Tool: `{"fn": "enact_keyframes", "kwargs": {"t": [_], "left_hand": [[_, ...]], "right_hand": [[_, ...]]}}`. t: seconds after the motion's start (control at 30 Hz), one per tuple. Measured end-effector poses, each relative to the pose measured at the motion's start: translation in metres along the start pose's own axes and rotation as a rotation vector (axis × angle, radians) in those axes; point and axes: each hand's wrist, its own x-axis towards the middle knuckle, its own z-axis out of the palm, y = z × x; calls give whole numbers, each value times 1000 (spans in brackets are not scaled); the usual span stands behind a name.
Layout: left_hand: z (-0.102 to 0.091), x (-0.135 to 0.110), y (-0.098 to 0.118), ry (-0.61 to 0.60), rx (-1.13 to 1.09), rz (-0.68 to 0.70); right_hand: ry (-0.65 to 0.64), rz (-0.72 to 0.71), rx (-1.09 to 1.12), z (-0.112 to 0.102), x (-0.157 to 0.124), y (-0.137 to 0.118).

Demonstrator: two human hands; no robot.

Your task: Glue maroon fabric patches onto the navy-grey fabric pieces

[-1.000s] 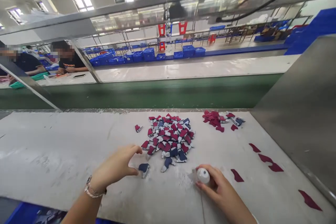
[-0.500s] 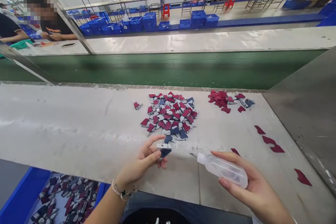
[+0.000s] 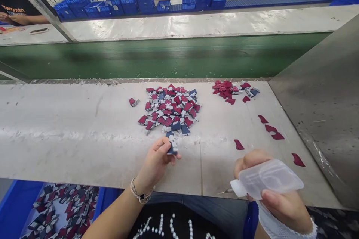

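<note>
My left hand (image 3: 157, 162) pinches a small grey and navy plastic piece (image 3: 173, 145) between thumb and fingers, just in front of the heap. A translucent squeeze bottle (image 3: 270, 179) lies tilted in my right hand (image 3: 288, 203), its white cap and thin metal needle tip pointing left and low over the table edge. Beyond my left hand spreads a heap of similar pieces (image 3: 169, 110), many topped with dark red patches. To the right lies a small pile of loose dark red patches (image 3: 223, 89), and a single red patch (image 3: 238, 144) rests nearer my right hand.
Several more red patches (image 3: 275, 133) lie along the right side of the white table (image 3: 70, 130). A metal panel (image 3: 322, 101) bounds the right. A blue bin (image 3: 17, 198) of pieces stands lower left. Behind the table runs a green belt (image 3: 140, 59); a co-worker's arm (image 3: 25, 19) shows upper left.
My right hand has drawn the bottle right and toward me, turning its tip away from the piece. The left hand has turned the piece more upright. The view has tilted down.
</note>
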Motion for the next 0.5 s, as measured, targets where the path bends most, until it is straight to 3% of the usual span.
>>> {"fn": "enact_keyframes", "kwargs": {"t": [0.13,0.23,0.5], "left_hand": [[8,-3,6,3,116,-24],[12,-5,7,3,226,-17],[16,-11,-7,-173,317,-175]], "right_hand": [[92,90,-58,11,-1,-5],[83,176,-152,16,-1,-10],[189,205,-338,28,4,-22]]}}
